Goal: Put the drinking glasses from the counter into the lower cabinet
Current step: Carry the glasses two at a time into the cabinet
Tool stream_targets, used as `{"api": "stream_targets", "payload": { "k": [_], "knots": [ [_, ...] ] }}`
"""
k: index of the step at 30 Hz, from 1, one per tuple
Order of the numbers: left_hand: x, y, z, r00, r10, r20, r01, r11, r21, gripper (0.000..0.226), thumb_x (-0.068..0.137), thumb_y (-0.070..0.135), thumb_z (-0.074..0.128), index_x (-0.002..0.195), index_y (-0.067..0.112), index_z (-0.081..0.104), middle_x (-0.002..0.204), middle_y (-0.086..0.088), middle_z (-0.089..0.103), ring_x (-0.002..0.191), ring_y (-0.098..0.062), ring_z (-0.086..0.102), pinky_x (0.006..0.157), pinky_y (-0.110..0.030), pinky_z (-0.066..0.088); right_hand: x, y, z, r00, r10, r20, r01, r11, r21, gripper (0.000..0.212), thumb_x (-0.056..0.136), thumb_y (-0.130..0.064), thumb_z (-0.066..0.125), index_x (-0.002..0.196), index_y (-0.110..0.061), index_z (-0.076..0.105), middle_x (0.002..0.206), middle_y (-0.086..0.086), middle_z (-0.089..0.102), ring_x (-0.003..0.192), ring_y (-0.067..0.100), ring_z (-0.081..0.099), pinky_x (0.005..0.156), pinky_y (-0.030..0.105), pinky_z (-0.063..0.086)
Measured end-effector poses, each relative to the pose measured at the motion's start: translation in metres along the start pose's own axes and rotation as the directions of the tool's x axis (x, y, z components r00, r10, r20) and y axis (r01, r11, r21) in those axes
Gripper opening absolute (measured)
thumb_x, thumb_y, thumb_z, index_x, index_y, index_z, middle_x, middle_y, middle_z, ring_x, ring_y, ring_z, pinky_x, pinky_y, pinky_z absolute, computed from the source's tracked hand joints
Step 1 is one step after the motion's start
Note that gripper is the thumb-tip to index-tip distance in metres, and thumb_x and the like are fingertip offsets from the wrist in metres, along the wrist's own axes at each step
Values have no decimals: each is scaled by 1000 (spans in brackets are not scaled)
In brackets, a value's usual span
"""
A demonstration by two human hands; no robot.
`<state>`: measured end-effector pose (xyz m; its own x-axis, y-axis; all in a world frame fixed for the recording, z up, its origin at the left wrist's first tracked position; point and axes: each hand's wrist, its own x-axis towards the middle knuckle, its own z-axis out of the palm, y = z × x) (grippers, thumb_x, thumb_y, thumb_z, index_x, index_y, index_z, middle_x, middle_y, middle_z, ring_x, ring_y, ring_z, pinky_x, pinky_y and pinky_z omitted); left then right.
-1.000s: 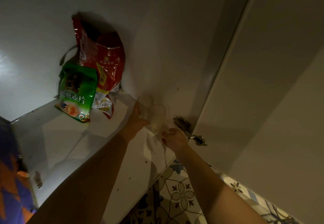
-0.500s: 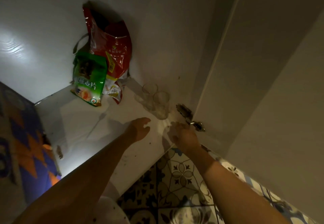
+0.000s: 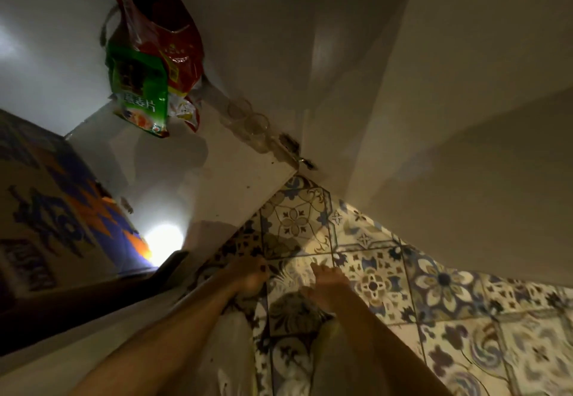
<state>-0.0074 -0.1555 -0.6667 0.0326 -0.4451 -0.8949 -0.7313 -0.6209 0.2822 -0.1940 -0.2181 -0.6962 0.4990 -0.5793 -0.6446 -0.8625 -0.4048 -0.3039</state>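
— Where were the glasses (image 3: 248, 123)?
— On the cabinet (image 3: 217, 172) shelf, side by side by the hinge (image 3: 291, 147). Both looked empty.
— Anything else in there?
— A green packet (image 3: 139, 92) leaning on a red bag (image 3: 167, 39) at the back.
— And the hands?
— The left hand (image 3: 251, 278) and right hand (image 3: 325, 284) hung over the tiles (image 3: 387, 278), fingers loose, holding nothing.

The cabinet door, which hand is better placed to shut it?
Probably the right hand: it hangs nearer the open door on the right. The left hand sits by the shelf edge.
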Motion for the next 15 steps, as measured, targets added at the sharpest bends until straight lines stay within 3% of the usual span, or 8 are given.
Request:
{"api": "stream_targets", "payload": {
  "k": [2, 3, 5, 8, 9, 15],
  "knots": [
    [-29, 17, 8, 997, 13, 72, -15, 1000, 22, 36, 96, 29, 41, 124, 9, 52, 128, -12, 55, 120, -29, 51, 90, -29, 41, -35, -6, 2, 982, 82, 173, -88, 996, 28, 55, 95, -47, 36, 136, -11, 42, 137, 16, 50, 125, 38, 48, 103, 44, 40],
    [-43, 26, 11, 994, 3, 110, -10, 998, 57, 40, 97, 31, 40, 128, 8, 49, 135, -13, 51, 123, -29, 49, 96, -30, 40, -54, -11, -5, 979, 109, 173, -114, 993, 20, 48, 97, -41, 35, 134, -11, 42, 137, 17, 47, 124, 34, 50, 104, 42, 37],
    [-70, 45, 16, 988, -5, 156, -14, 992, 122, 45, 97, 33, 38, 133, 8, 45, 143, -14, 45, 128, -29, 45, 103, -33, 38, -84, -16, -17, 992, 125, -5, -124, 991, 57, 40, 98, -36, 32, 122, -9, 49, 126, 18, 49, 111, 30, 63, 99, 38, 39],
    [-114, 73, 18, 983, -2, 182, -33, 982, 186, 46, 97, 31, 36, 137, 10, 40, 147, -13, 39, 133, -29, 39, 108, -34, 34, -133, -27, -39, 935, 105, 339, -156, 980, 126, 52, 88, -42, 48, 133, -16, 46, 138, 11, 51, 127, 28, 50, 108, 43, 39],
    [-129, 81, 18, 984, -4, 177, -29, 982, 185, 47, 97, 34, 36, 138, 11, 40, 147, -13, 40, 133, -29, 40, 108, -35, 35, -146, -31, -46, 913, 119, 391, -180, 976, 124, 55, 84, -45, 52, 132, -17, 46, 136, 10, 53, 125, 28, 51, 105, 45, 43],
    [-229, 122, -8, 994, 0, 106, -9, 997, 82, 49, 95, 37, 39, 138, 14, 40, 147, -12, 41, 133, -28, 40, 107, -32, 34, -218, -60, -135, 891, 139, 432, -185, 980, 67, 66, 84, -48, 55, 138, -14, 39, 143, 12, 44, 132, 33, 41, 109, 44, 36]
  ]
}}
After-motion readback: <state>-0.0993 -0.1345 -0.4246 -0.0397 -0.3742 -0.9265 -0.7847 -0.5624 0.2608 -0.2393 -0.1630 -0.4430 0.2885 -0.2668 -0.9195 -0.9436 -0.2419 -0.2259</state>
